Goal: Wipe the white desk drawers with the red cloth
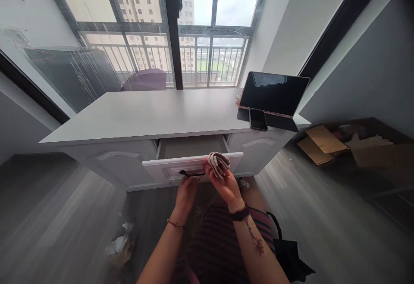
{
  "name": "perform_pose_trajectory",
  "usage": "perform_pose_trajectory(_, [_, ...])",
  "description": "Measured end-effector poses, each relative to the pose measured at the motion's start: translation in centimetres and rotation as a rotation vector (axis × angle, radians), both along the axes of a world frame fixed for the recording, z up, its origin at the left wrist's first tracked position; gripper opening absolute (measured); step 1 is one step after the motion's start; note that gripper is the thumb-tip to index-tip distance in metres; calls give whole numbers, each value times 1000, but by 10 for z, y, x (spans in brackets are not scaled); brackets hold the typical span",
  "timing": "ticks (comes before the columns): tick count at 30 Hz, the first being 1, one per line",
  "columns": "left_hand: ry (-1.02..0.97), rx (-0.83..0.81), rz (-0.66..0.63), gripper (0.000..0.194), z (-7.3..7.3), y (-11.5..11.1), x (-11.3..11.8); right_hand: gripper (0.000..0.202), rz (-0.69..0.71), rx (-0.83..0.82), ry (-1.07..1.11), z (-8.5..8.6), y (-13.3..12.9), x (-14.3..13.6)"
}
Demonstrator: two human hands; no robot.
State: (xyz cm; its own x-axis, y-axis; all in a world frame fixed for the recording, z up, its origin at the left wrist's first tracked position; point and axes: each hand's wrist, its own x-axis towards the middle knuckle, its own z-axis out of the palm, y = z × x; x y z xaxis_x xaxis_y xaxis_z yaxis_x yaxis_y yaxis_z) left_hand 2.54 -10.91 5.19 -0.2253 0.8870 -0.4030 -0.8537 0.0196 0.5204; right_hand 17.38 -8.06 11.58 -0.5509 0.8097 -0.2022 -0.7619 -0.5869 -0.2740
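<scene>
A white drawer (194, 148) in the middle of the white cabinet is pulled partly open, with a dark handle (194, 174) on its front. My left hand (186, 191) is at the left part of this handle, its fingers closed and partly hidden behind the wrist. A folded striped cloth (218, 163) is in my right hand (224, 185), held against the right part of the drawer front, near its top edge.
A tablet (274, 93) stands on the right end of the cabinet top (168, 111), with a phone (258, 120) in front. An open cardboard box (371, 152) is on the floor at right, crumpled plastic (119, 245) at lower left. Windows lie behind.
</scene>
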Motion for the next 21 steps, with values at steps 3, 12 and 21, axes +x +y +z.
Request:
perform_pose_trajectory(3, [47,-31,24,19,-4,3,1,29,-98,-1,3,-2,6,27])
perform_pose_trajectory(12, [202,-9,59,22,-16,21,0,24,-361,-3,-147,-21,25,78])
perform_pose_trajectory(21, [235,-52,76,20,-14,55,-7,18,-347,-111,-221,-57,7,83])
